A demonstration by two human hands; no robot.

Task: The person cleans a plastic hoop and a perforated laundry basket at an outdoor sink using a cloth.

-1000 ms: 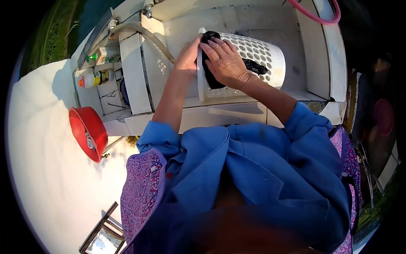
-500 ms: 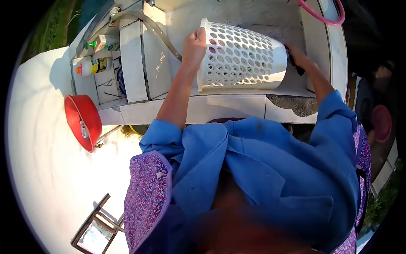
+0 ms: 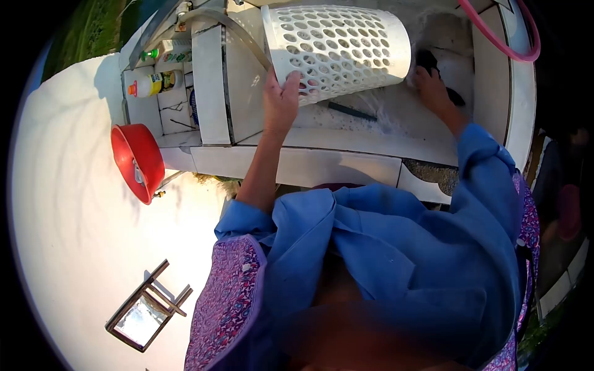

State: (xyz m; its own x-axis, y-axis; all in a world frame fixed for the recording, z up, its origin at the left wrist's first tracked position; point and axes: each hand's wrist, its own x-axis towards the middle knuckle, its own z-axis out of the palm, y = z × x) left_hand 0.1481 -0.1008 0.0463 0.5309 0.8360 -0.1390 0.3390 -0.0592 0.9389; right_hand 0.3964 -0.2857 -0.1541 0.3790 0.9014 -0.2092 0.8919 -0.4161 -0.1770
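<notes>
A white plastic laundry basket (image 3: 337, 52) with round holes lies on its side, tilted, over a white-tiled washing basin (image 3: 346, 137). My left hand (image 3: 281, 102) is closed on the rim at its open end, thumb on the outside. Close to the basket's base, my right hand (image 3: 433, 93) is closed on a black cloth (image 3: 427, 60), which shows on both sides of the fingers. Whether that hand also touches the basket I cannot tell. Suds and splashing water show on the basin floor below the basket, along with a dark flat strip (image 3: 352, 111).
A grey hose (image 3: 232, 25) runs down behind my left hand. Left of the basin, bottles (image 3: 154, 83) stand on a tiled shelf, with a red basin (image 3: 137, 162) below them. A pink hoop (image 3: 504, 40) hangs at the right edge. A wooden stool (image 3: 141, 312) is at lower left.
The basket has moved up and its base has tilted upward, uncovering the suds and dark strip. My right hand has shifted down off the base with the black cloth.
</notes>
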